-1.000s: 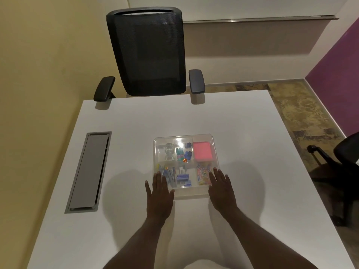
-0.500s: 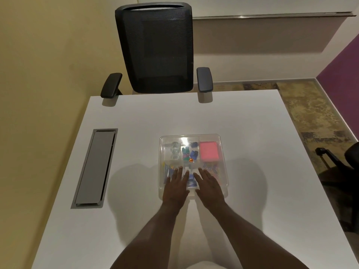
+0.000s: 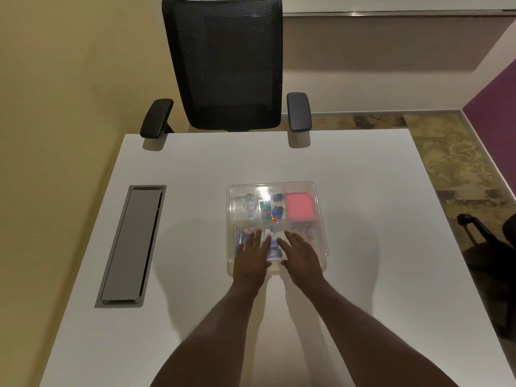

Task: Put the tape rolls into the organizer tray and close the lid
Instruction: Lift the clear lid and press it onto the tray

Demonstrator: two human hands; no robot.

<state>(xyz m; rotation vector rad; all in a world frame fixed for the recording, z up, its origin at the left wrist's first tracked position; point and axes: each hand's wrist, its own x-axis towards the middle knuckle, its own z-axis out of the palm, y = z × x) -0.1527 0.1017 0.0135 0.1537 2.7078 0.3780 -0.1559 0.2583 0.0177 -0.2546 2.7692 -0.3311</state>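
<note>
The clear plastic organizer tray [image 3: 321,208] sits in the middle of the white table with its transparent lid down on top. Through the lid I see clear tape rolls [image 3: 250,204] in the back left compartment, small blue and green items in the middle one, and a pink pad [image 3: 299,205] at the back right. My left hand [image 3: 251,256] and my right hand [image 3: 303,255] lie flat, palms down, side by side on the near half of the lid. Their fingers are spread and hold nothing. They hide part of the front compartments.
A grey cable hatch [image 3: 131,245] is set into the table [image 3: 363,275] at the left. A black mesh office chair [image 3: 226,65] stands at the far edge. Another dark chair [image 3: 497,247] shows at the right edge, over patterned carpet.
Both hands moved from the tray's near corners onto the lid and closer together, then stayed flat there. The view shifted a little.
</note>
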